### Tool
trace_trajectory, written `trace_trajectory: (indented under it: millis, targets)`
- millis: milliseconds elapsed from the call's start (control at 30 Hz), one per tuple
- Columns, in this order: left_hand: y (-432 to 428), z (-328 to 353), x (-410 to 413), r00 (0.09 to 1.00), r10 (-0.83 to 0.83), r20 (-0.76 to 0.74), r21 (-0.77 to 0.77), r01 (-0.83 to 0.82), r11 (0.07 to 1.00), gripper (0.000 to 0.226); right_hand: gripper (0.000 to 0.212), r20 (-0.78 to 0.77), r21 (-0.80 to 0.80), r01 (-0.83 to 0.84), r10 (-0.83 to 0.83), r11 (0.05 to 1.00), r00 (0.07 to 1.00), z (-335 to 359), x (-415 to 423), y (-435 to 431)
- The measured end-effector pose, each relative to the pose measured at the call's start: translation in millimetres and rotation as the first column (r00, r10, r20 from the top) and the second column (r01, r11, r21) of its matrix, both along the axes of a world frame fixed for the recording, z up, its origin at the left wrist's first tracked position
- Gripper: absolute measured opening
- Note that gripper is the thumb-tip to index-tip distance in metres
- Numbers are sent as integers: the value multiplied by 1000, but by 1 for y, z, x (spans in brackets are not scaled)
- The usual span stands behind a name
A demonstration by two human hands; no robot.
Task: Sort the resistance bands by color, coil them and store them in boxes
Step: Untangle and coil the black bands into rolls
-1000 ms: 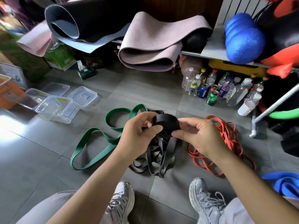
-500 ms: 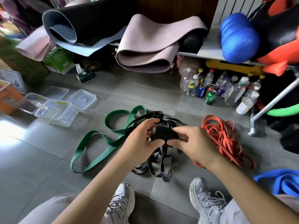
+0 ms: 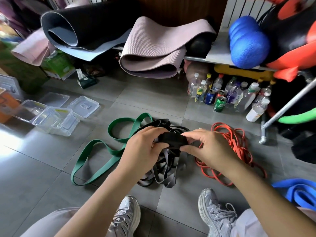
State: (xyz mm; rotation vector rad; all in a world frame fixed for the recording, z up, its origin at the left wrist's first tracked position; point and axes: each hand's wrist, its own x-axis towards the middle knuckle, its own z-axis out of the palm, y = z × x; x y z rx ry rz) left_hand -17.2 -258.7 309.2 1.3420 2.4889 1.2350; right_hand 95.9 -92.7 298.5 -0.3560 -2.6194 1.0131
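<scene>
Both hands grip a black coil (image 3: 172, 140) of resistance band held just above a heap of loose black bands (image 3: 164, 170) on a grey tiled floor (image 3: 42, 168). The left hand (image 3: 142, 147) curls its fingers over the coil's left end. The right hand (image 3: 210, 149) clamps the coil's right end between thumb and fingers. Slack strands hang below the coil towards the heap.

To the left of the heap, and touching it at the far end, a green band (image 3: 95, 158) lies in wide open loops. Just to the right of the heap sits a tangle of thin orange bands (image 3: 239, 147), partly hidden by the right wrist. Well to the right of the heap, at the frame's edge, lies a folded blue band (image 3: 301, 190).

Far left of the heap stand clear plastic boxes (image 3: 56, 120), uncovered, with a clear lid (image 3: 83, 106) flat on the floor beside them. Beyond the heap to the right, bottles and drink cans (image 3: 227, 98) cluster under a shelf. Rolled exercise mats (image 3: 153, 48) lie on that shelf, straight beyond the heap. On the near side of the heap are the person's two grey trainers (image 3: 215, 214)
</scene>
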Motion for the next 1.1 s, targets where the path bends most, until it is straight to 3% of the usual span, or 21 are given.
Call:
trace_trajectory:
  millis: [100,167,267,367,467,533,600,633,667,733,767,800,833,933,1033,1100]
  targets:
    - [0,0,0,1000,-1,-28,10,1,1000,35,28,-49,153,7,1,988,999,-3,-1,-2]
    - [0,2,-1,1000,0,-27,19,1,1000,36,28,-30,139,4,1,990,1000,-2,-1,-1]
    - [0,2,-1,999,-10,48,32,8,999,34,23,62,-43,-13,15,999,998,2,0,1]
    - [-1,2,-2,966,10,257,77,-31,997,43,29,38,-265,4,6,964,999,3,0,2]
    - [-1,3,-3,843,-44,535,233,-97,968,33,32,-52,-422,-51,32,905,998,5,-1,1]
    - [-2,6,-1,728,-127,674,297,-109,949,33,30,-133,-580,-117,48,806,990,7,-3,-1]
    - [-2,6,0,624,-172,762,288,-89,954,33,27,-159,-649,-125,27,750,987,8,-4,-2]
    - [-2,8,1,619,-159,769,251,-63,966,33,25,-142,-647,-103,14,756,990,7,-4,-3]
    - [-2,7,0,696,-112,709,181,-26,983,31,25,-108,-634,-69,0,770,994,7,-4,-4]
    - [-3,3,-2,945,-9,328,-43,24,999,32,26,-2,-496,-4,4,868,1000,2,-3,-7]
    - [-4,0,-3,997,-25,72,-123,34,992,36,25,55,-381,1,22,925,998,-1,-3,-9]
    - [-4,-3,-3,991,-76,-106,-169,57,984,41,23,100,-272,-8,37,962,994,-5,-3,-11]
    - [-4,-6,-1,977,-138,-166,-225,99,969,44,21,128,-188,-21,46,982,991,-7,-3,-13]
    - [-2,-9,5,972,-177,-153,-291,127,948,41,18,132,-100,-38,51,994,990,-6,-3,-17]
    - [-1,-8,6,983,-100,-153,-182,72,981,36,22,54,-163,-23,32,986,998,-3,-2,-17]
    - [-1,-4,6,997,-47,-67,-87,41,995,33,27,15,-269,-14,19,963,1000,2,-3,-15]
